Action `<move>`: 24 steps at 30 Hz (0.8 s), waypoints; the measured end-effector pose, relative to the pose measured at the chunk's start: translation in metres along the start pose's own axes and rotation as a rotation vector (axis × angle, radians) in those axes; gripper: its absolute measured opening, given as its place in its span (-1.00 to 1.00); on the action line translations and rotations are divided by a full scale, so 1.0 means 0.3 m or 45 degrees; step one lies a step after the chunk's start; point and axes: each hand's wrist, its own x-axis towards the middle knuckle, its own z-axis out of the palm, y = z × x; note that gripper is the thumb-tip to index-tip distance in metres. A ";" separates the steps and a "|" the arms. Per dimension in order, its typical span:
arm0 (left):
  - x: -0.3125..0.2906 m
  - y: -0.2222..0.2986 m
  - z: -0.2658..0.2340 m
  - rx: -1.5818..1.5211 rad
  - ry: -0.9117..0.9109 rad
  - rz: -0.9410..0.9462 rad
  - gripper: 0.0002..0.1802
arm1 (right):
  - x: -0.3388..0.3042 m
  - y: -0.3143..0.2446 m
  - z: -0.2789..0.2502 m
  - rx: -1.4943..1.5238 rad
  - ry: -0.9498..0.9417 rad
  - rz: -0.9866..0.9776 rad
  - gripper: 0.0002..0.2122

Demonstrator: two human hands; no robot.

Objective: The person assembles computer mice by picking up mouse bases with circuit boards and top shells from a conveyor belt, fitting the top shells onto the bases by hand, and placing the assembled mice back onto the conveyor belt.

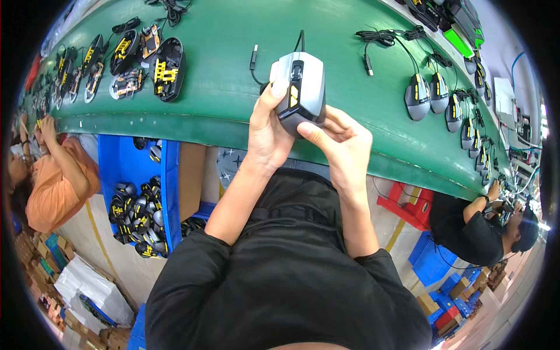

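Note:
A grey and black computer mouse (309, 81) with yellow side marks is held up over the near edge of the green bench. My left hand (269, 125) grips it along its left side, thumb on the upper shell. My right hand (341, 140) closes on its lower right end, with the thumb pressed on the dark rear part. The mouse's cable leaves its far end, and a USB plug (254, 57) lies on the bench just left of it. The fingers under the mouse are partly hidden.
Opened mouse halves (168, 70) with yellow parts lie on the bench (233, 111) at left. Assembled mice (418, 96) line its right side. A blue bin (172, 192) below holds many mouse shells (140, 219). Other people work at left (61, 186) and right (472, 227).

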 end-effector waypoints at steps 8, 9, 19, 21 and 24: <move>0.071 0.088 -0.182 0.328 -0.696 0.108 -0.39 | -0.009 -0.125 -0.036 -0.935 -0.153 -0.753 -0.55; 0.070 0.082 -0.182 0.333 -0.697 0.100 -0.39 | -0.011 -0.120 -0.031 -0.909 -0.141 -0.773 -0.56; 0.060 0.084 -0.141 0.274 -0.827 0.234 -0.55 | -0.029 -0.091 -0.010 -0.942 -0.115 -0.857 -0.49; 0.048 0.100 -0.136 0.273 -0.806 0.285 -0.55 | -0.023 -0.095 -0.004 -0.929 -0.118 -0.884 -0.49; 0.044 0.102 -0.140 0.271 -0.782 0.384 -0.51 | -0.014 -0.099 0.000 -0.837 -0.086 -0.849 -0.51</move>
